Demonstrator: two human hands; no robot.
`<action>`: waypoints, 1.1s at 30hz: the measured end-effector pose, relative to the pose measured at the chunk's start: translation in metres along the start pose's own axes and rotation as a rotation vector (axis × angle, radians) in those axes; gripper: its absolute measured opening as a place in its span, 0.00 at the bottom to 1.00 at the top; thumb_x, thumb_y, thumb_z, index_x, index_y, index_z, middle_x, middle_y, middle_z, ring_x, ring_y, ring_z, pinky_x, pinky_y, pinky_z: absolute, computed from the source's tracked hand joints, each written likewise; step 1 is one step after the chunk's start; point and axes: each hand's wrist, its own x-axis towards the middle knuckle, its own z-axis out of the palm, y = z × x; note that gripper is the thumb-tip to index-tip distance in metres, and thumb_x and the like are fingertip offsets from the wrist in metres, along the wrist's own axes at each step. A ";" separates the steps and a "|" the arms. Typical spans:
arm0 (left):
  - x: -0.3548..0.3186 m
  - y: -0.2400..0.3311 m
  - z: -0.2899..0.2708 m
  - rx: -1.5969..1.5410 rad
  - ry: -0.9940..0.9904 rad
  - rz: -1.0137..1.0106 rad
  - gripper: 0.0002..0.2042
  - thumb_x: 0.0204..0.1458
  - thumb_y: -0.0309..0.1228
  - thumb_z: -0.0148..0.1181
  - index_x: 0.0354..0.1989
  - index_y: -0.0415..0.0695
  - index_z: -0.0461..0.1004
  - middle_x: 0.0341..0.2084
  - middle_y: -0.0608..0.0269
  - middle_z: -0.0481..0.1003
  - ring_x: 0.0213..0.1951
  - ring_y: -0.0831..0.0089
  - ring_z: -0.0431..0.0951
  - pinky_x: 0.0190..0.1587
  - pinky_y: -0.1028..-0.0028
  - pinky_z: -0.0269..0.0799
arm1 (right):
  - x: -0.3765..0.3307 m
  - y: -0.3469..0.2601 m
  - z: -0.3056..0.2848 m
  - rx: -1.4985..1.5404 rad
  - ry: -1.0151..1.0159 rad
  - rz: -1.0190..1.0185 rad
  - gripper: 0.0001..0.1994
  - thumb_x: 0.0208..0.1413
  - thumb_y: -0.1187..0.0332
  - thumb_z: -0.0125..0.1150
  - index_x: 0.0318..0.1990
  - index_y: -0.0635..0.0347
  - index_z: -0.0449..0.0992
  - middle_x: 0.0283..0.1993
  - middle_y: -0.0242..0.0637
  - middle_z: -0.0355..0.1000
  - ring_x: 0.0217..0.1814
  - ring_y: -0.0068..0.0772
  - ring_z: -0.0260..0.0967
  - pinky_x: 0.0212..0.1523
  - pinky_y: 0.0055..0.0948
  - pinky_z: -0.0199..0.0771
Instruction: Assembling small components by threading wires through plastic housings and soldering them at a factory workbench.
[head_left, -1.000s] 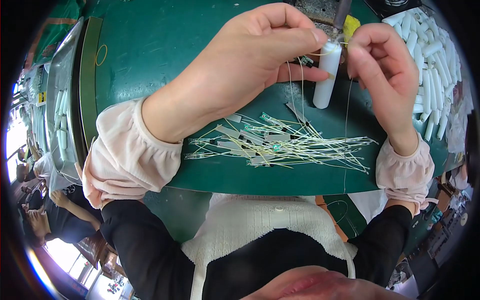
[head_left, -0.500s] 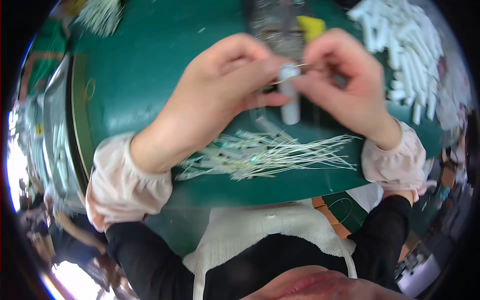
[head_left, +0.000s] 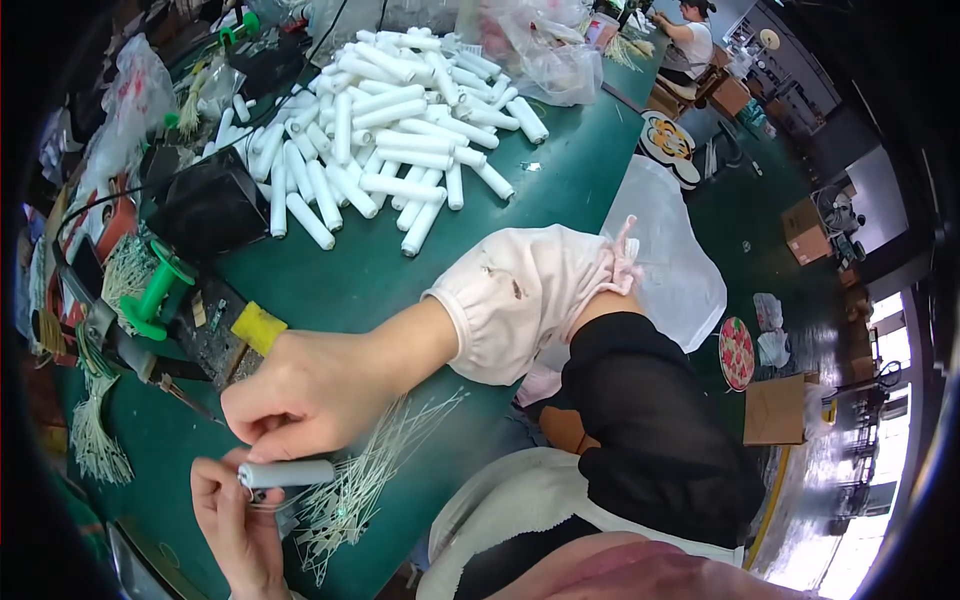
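Observation:
A white cylinder point(head_left: 300, 474) lies level between the fingers of my left hand point(head_left: 232, 525), its capped end toward the fingertips. My right hand point(head_left: 312, 393) is closed in a pinch just above that end; what its fingers hold, if anything, is hidden. Below and beside the cylinder a loose bundle of thin pale wires point(head_left: 385, 465) is spread on the green table point(head_left: 480, 225). Beyond my right hand are a yellow block point(head_left: 259, 328) and a dark metal fixture point(head_left: 208, 318).
A large heap of white cylinders point(head_left: 400, 130) covers the far table. A green spool point(head_left: 158, 290) and a black box point(head_left: 205, 205) stand at the left, near a hanging wire bundle point(head_left: 98, 430). Clear plastic bags point(head_left: 540, 50) lie at the back. A person point(head_left: 690, 40) sits far right.
The view has swung to the right, showing more of the heap and the room. My left hand still holds the cylinder, now lying level rather than upright, and my right hand has curled closed.

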 end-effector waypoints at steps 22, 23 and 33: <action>-0.011 0.029 0.031 0.275 -0.059 0.470 0.05 0.57 0.25 0.50 0.31 0.41 0.62 0.39 0.39 0.73 0.45 0.51 0.77 0.36 0.70 0.83 | -0.045 -0.016 -0.019 -0.248 -0.464 0.363 0.07 0.46 0.72 0.65 0.28 0.64 0.73 0.16 0.33 0.61 0.16 0.23 0.57 0.19 0.25 0.57; -0.013 0.021 0.026 0.272 -0.052 0.467 0.05 0.57 0.25 0.50 0.31 0.41 0.62 0.39 0.39 0.73 0.45 0.51 0.77 0.36 0.70 0.83 | -0.045 -0.019 -0.020 -0.224 -0.413 0.375 0.06 0.46 0.74 0.65 0.27 0.64 0.72 0.16 0.34 0.61 0.17 0.24 0.57 0.19 0.24 0.57; -0.043 0.028 -0.015 0.122 0.225 0.570 0.02 0.58 0.26 0.51 0.34 0.41 0.67 0.38 0.51 0.75 0.44 0.61 0.76 0.41 0.72 0.77 | -0.050 -0.005 -0.015 -0.273 -0.539 0.338 0.05 0.48 0.75 0.63 0.29 0.64 0.72 0.19 0.35 0.65 0.19 0.26 0.61 0.20 0.24 0.60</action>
